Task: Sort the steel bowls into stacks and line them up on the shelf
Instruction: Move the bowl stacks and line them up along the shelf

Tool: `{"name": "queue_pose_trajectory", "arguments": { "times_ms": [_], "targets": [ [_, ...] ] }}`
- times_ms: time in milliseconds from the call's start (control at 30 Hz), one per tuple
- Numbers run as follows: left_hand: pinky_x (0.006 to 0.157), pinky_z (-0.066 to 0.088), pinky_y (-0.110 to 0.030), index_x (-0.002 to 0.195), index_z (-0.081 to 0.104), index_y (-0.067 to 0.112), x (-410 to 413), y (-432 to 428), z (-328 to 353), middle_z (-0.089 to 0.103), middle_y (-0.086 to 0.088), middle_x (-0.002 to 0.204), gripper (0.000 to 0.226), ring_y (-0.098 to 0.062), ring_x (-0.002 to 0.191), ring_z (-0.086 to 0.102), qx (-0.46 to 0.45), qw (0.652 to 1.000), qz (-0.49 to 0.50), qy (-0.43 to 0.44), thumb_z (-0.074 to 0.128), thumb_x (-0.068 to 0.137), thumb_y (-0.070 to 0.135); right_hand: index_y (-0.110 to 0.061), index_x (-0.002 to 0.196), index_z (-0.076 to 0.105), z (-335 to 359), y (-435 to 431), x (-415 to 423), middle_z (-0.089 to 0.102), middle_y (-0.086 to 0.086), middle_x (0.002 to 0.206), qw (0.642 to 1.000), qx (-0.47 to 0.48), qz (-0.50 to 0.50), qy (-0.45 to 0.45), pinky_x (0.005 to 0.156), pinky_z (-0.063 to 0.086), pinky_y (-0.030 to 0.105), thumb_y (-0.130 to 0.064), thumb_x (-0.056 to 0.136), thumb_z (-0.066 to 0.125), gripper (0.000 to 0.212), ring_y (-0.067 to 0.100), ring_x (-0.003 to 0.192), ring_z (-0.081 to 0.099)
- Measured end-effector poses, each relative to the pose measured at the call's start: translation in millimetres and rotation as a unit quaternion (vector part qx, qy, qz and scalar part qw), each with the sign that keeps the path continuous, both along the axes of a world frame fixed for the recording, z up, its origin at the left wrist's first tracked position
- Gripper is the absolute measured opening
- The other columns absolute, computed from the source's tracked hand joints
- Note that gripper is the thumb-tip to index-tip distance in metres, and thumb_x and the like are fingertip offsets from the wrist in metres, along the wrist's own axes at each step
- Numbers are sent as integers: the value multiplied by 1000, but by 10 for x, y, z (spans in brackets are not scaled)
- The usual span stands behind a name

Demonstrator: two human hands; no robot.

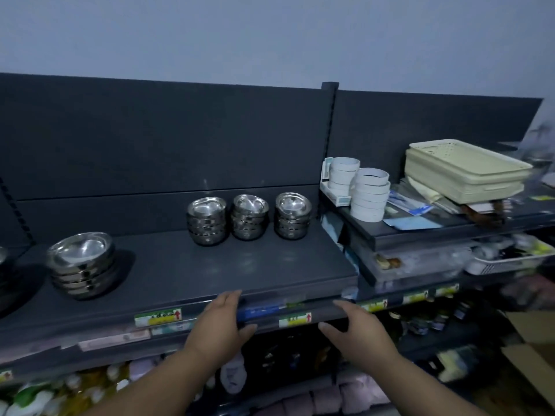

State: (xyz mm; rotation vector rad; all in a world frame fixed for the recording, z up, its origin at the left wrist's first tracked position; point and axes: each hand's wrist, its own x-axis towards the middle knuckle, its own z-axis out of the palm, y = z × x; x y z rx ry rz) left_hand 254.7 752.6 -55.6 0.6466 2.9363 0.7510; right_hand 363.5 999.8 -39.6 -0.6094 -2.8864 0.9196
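Observation:
Three stacks of small steel bowls stand in a row at the back right of the dark shelf [210, 274]: a left stack [206, 220], a middle stack [250, 217] and a right stack [293, 215]. A stack of wider steel bowls [81, 264] stands apart at the shelf's left. The edge of another bowl [2, 256] shows at the far left. My left hand [223, 322] and my right hand [359, 328] hover at the shelf's front edge, fingers apart, holding nothing. Both are well in front of the bowls.
On the right, a higher shelf carries stacked white rings [368, 193], cream plastic baskets [464, 172] and flat packets [411, 222]. Price labels [158, 317] run along the shelf's front edge. Lower shelves hold towels and bottles. A cardboard box [534, 355] sits at lower right.

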Motion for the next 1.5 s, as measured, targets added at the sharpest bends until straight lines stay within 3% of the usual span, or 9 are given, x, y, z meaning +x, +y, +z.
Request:
{"name": "queue_pose_trajectory", "arguments": {
  "times_ms": [333,433,700,867,1000,1067,1233,1433,1500],
  "targets": [
    [111,29,-25,146,33,18,-1044,740,48,36,2,150,79,-15,137,35,76,997,-4,-2,69,81,46,-29,140,44,-24,526,-1010,49,-8,141,999,-4,-32,41,93,40,21,-59,80,63,70,11,123,50],
    [110,30,-24,144,36,14,-1504,932,23,41,-1,147,78,-15,134,40,104,995,-1,-5,71,80,41,-28,142,41,-34,613,-1532,47,-7,143,998,-11,-36,45,100,39,24,-58,79,65,74,13,128,46],
    [110,18,-16,151,21,15,-2298,1505,-208,29,-2,155,88,-13,142,28,145,984,-41,-93,70,82,41,-24,148,31,-5,861,-2609,46,-3,146,993,-77,-65,66,105,38,26,-48,73,77,91,15,133,44],
    [114,26,-24,152,15,15,-2497,1794,-301,33,-4,154,92,-15,141,33,186,973,-31,-131,72,82,35,-25,143,35,-29,1074,-2972,54,-13,124,991,-109,-34,73,89,33,9,-27,70,83,87,9,119,50],
    [105,25,-11,153,8,18,-2573,1915,-370,36,2,152,101,-10,137,35,247,958,-7,-143,75,79,30,-38,131,34,-81,1173,-3162,50,-28,111,980,-173,12,98,73,27,-12,-8,67,84,87,-11,100,48],
    [104,24,-9,152,7,20,-2568,1950,-411,39,4,149,104,-5,133,37,277,950,-6,-147,78,76,26,-32,135,38,-122,1185,-3203,57,-21,116,974,-210,33,81,82,36,-4,-1,66,83,88,-7,105,54],
    [110,40,-44,145,8,36,-2390,1988,-445,47,1,143,105,-15,131,48,358,916,-6,-183,75,65,23,-19,138,44,-214,1127,-3105,66,2,120,957,-278,10,87,103,47,36,5,65,81,85,18,114,61],
    [101,47,-27,140,29,29,-1940,1877,-430,62,10,123,94,-1,114,60,404,897,49,-173,77,60,17,-18,135,48,-255,1034,-2747,67,0,118,952,-287,37,99,104,47,39,1,63,83,82,17,112,62],
    [101,49,-33,141,29,25,-1756,1767,-421,65,4,122,93,-7,111,63,423,884,74,-182,77,65,6,-19,133,50,-251,952,-2620,68,-2,116,945,-304,58,102,105,46,37,2,62,83,81,15,112,62]
  ]
}}
